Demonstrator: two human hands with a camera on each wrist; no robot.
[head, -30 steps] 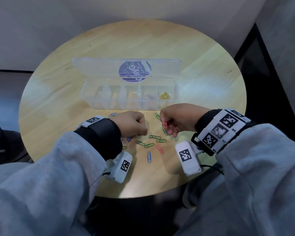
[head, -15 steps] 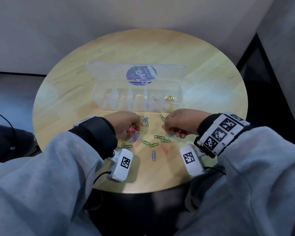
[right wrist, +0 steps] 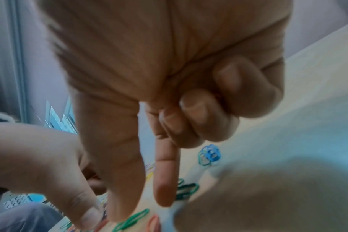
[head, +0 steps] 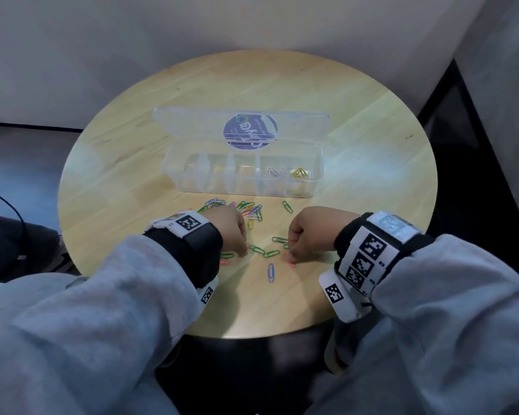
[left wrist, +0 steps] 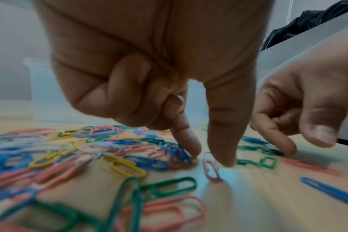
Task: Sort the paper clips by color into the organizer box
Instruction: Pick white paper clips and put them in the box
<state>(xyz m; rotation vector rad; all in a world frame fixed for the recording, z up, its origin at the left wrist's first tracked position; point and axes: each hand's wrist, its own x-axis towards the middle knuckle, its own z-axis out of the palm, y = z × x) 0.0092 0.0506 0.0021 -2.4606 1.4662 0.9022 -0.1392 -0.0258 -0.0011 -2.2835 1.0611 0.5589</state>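
The clear organizer box (head: 243,190) stands open mid-table, with white clips (head: 273,172) and yellow clips (head: 299,173) in its two right compartments. In front of it lies a mixed pile of coloured paper clips (head: 249,209). My left hand (left wrist: 210,158) has its index finger and thumb down on the table, pinching a red clip (left wrist: 210,168) that is tipped on edge; its other fingers are curled. My right hand (head: 291,254) has its thumb and index tips on a red clip (head: 290,262). Something reddish shows inside its curled fingers (left wrist: 278,109).
Green clips (head: 270,253) and a single blue clip (head: 271,272) lie between and just in front of my hands. The round wooden table (head: 132,175) ends close behind my wrists. A dark cable (head: 9,205) hangs off to the left.
Both hands have dropped to the table and come nearer to me, onto the loose clips. The right hand was raised a second ago with red clips in its fingers.
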